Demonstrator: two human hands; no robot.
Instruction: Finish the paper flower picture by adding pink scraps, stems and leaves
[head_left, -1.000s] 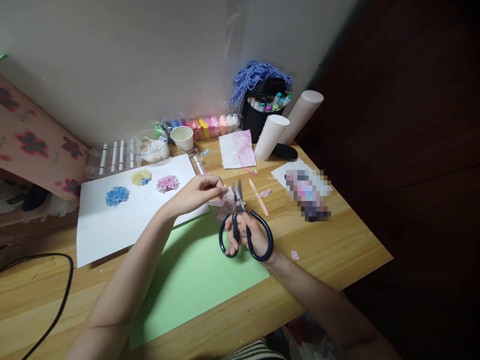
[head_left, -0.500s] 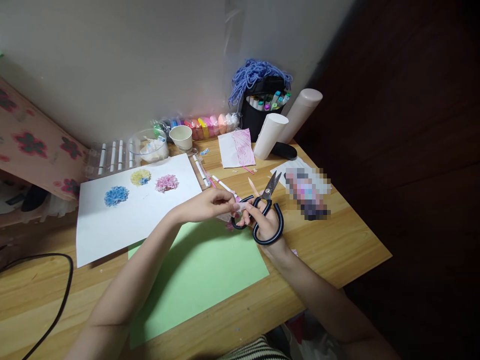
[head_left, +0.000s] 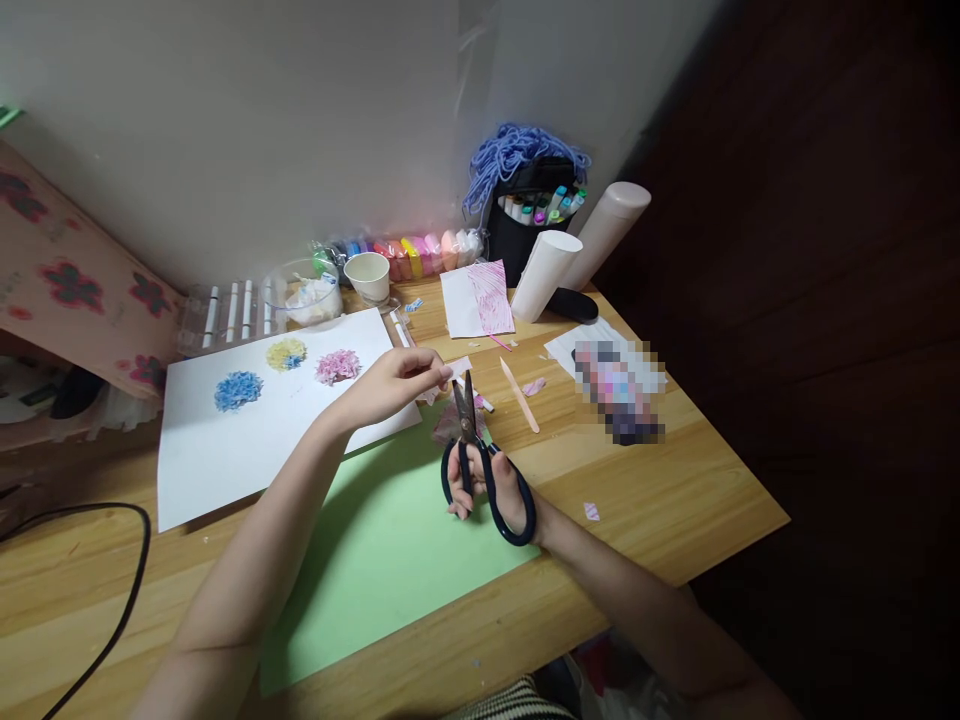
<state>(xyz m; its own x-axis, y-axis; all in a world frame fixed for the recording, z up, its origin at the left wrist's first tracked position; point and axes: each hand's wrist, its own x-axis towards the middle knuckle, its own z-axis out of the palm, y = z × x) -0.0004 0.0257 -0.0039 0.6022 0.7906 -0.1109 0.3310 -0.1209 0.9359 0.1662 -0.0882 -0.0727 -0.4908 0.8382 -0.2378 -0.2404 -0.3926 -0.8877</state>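
Between thumb and fingers, my left hand (head_left: 401, 385) pinches a small pale piece of paper (head_left: 460, 368). My right hand (head_left: 499, 485) has its fingers through the black handles of a pair of scissors (head_left: 468, 425). The blades are slightly parted and point away from me, their tips close beside the paper; I cannot tell if they touch it. Beneath my hands lies a green sheet (head_left: 390, 530). To the left is a white sheet (head_left: 202, 460) bearing a blue crumpled-paper cluster (head_left: 239, 390), a yellow one (head_left: 286, 353) and a pink one (head_left: 338, 366).
A wooden stick (head_left: 519, 395) and paper scraps (head_left: 592, 511) lie on the desk. At the back stand a paper cup (head_left: 367, 276), a clear bowl (head_left: 304, 300), a black marker case (head_left: 517, 240) and white cylinders (head_left: 547, 275). A black cable (head_left: 135, 570) curves at the left.
The scissors have swung round in my right hand, from pointing up and right to pointing at the paper. My left hand has lifted the paper up and left, away from my right fingers.
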